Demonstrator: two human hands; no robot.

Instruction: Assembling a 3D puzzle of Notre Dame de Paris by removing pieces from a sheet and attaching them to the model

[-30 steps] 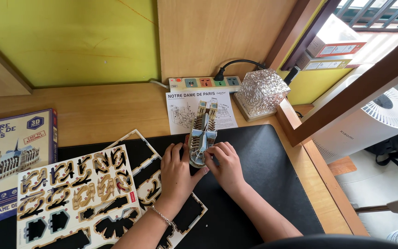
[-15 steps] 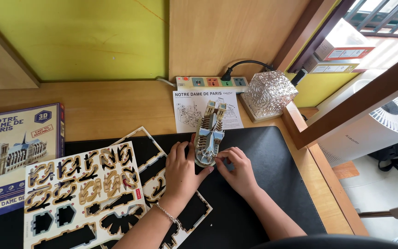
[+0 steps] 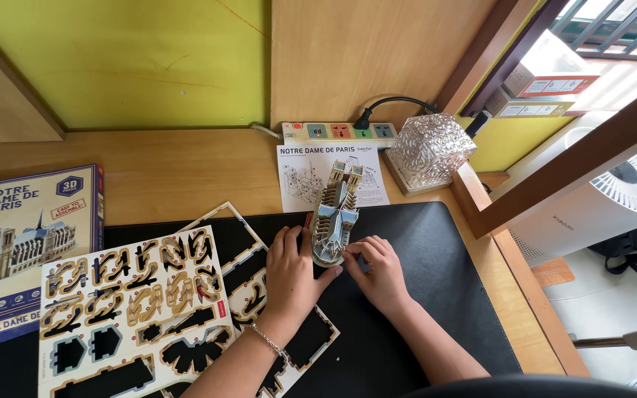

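Observation:
A small card model of a cathedral (image 3: 335, 212), grey-roofed with two pale towers, stands on a black desk mat (image 3: 436, 295). My left hand (image 3: 292, 274) rests against the model's left side, thumb at its near end. My right hand (image 3: 379, 269) pinches at the model's near right corner with its fingertips. Whether a loose piece sits between those fingers cannot be told. A bracelet circles my left wrist.
Punched-out puzzle sheets (image 3: 130, 309) lie left of my hands. The puzzle box (image 3: 20, 247) is at the far left. An instruction sheet (image 3: 311, 177), a power strip (image 3: 340, 133) and a faceted glass lamp (image 3: 429, 151) sit behind the model. A white fan (image 3: 606, 199) stands right of the desk.
The view has shifted a little. Both hands stay at the model; my right hand has moved in closer to its near right corner.

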